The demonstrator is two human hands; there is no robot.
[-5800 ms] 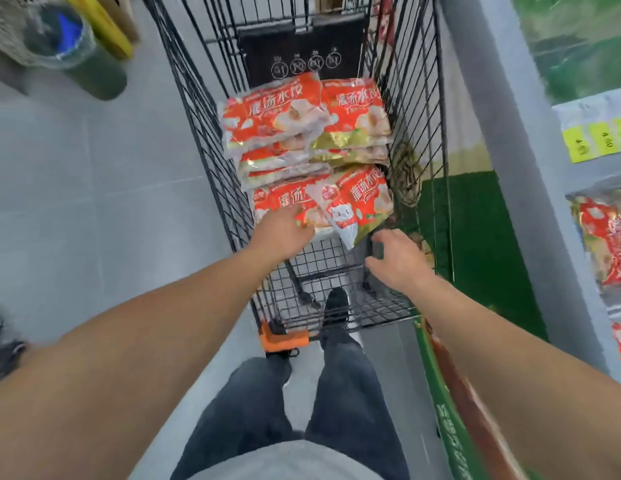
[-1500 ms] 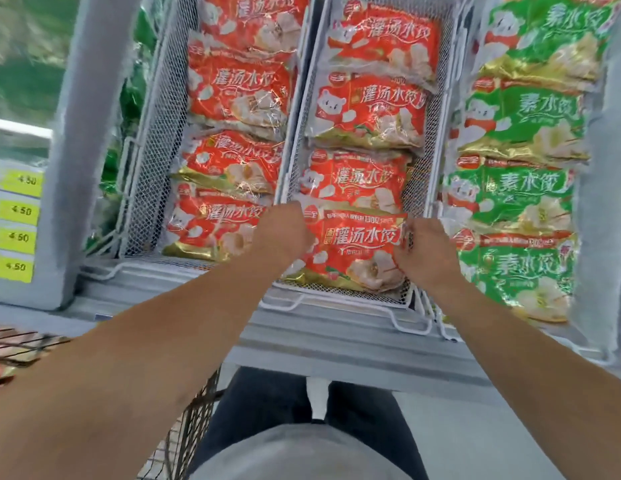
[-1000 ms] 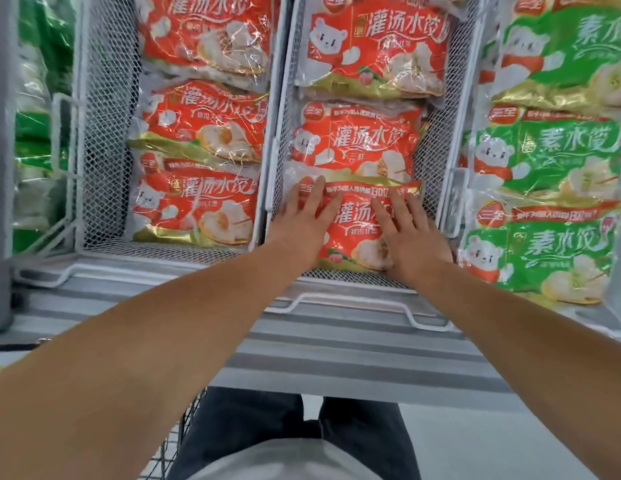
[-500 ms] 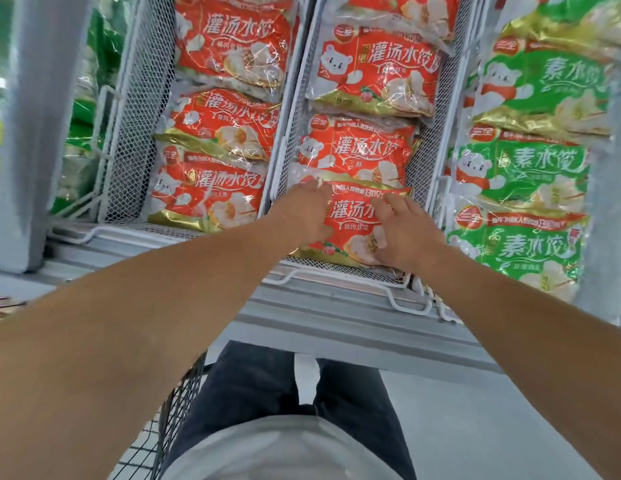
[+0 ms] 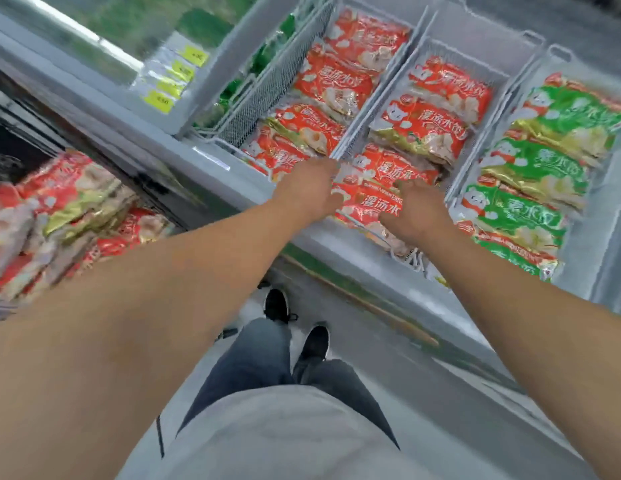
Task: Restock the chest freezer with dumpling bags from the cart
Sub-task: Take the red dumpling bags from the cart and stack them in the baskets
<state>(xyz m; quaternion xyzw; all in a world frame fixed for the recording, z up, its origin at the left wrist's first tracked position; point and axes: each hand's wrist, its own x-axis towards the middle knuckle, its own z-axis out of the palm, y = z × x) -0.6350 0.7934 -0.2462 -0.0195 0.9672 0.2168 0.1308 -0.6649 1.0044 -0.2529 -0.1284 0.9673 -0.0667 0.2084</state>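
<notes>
Both the left hand (image 5: 307,194) and right hand (image 5: 414,211) rest on the front red dumpling bag (image 5: 369,206), grip state unclear in blur; it likely handles slick, lumpy and crinkly, best held by both side edges.

Yellow price tags (image 5: 177,77) sit on the glass lid, green-packaged bags (image 5: 541,168) fill the right basket.

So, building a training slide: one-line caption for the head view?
Both hands, left hand and right hand, on a red dumpling bag in the freezer's wire basket.
</notes>
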